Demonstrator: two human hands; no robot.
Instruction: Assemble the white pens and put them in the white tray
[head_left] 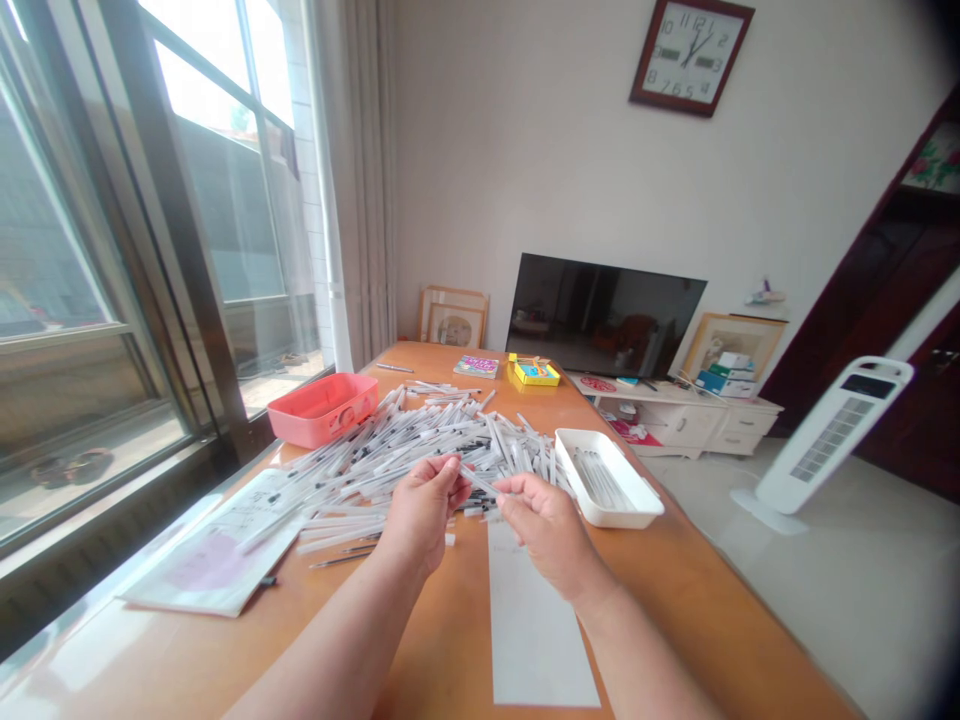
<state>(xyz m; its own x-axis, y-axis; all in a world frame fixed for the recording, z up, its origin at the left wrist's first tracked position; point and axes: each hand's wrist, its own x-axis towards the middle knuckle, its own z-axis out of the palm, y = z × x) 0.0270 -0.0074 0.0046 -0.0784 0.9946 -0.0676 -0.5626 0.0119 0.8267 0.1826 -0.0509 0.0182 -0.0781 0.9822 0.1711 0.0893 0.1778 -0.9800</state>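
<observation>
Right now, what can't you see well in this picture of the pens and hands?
Head view:
- The pen between the left hand and right hand: its ends are hidden by the fingers.
- Lower pens in the pile of white pens: hidden by the pens on top.
- Inside the pink plastic box: hidden by its sides.
- Print on the paper sheet: too small to read.

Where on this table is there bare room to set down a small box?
Bare wood shows right of the white paper strip, below the white tray. A smaller patch lies between the booklet and the left forearm. The pile of white pens crowds the middle, between the pink box and tray.
</observation>
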